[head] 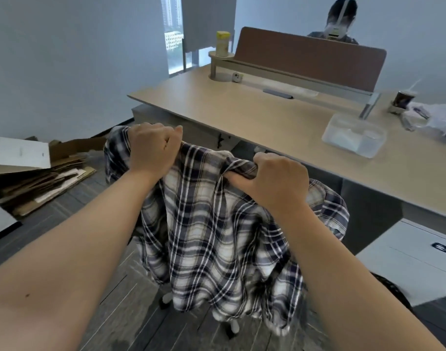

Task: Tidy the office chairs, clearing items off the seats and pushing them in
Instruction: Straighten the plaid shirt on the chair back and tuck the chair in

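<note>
A navy and white plaid shirt [211,236] hangs over the back of an office chair and hides nearly all of it. Only the chair's castors [233,328] show below the cloth. My left hand [153,148] is closed over the top left of the shirt-covered backrest. My right hand [277,181] is closed over its top right, bunching the fabric. The chair stands close to the front edge of a light wooden desk [242,110], with its seat hidden.
On the desk sit a clear plastic box [353,138], a drink cup [400,101] and a plastic bag [434,120]. A person sits behind the brown divider [313,59]. Flattened cardboard [39,183] lies on the floor at left. A white drawer cabinet [419,259] stands at right.
</note>
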Motion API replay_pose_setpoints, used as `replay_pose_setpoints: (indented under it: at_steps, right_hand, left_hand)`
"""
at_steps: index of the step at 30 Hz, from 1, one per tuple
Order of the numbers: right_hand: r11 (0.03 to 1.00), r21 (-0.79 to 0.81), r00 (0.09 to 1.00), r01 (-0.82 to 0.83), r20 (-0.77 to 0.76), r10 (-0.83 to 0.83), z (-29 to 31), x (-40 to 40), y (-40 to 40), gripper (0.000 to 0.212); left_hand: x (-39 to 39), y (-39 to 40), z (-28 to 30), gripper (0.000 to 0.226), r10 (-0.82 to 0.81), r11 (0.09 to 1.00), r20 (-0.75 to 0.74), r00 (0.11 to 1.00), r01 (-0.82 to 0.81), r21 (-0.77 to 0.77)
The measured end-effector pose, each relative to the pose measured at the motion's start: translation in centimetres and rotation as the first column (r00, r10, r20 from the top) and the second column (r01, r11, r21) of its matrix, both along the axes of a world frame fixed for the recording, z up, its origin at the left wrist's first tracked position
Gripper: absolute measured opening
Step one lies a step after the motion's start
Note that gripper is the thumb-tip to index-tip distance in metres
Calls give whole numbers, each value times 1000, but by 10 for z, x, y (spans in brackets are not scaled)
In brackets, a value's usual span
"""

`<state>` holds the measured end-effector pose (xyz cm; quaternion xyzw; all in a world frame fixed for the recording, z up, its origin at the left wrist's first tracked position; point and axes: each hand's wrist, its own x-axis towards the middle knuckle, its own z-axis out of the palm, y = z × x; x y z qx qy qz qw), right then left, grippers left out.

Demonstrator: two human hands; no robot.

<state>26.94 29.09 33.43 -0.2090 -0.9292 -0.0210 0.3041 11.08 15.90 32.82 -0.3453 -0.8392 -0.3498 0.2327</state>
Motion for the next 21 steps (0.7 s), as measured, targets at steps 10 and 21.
replay_pose_setpoints:
  at_steps: [10, 21]
  right_hand:
    - [979, -77, 976, 188, 124, -178, -1, -23, 34, 61]
    - [952, -44, 952, 302, -29, -304, -7, -48, 94, 56]
  left_hand:
    - [-48, 56, 0, 43, -205, 978, 28, 978, 206, -39]
    - [-91, 129, -11, 48, -412, 907, 30, 911, 413, -82]
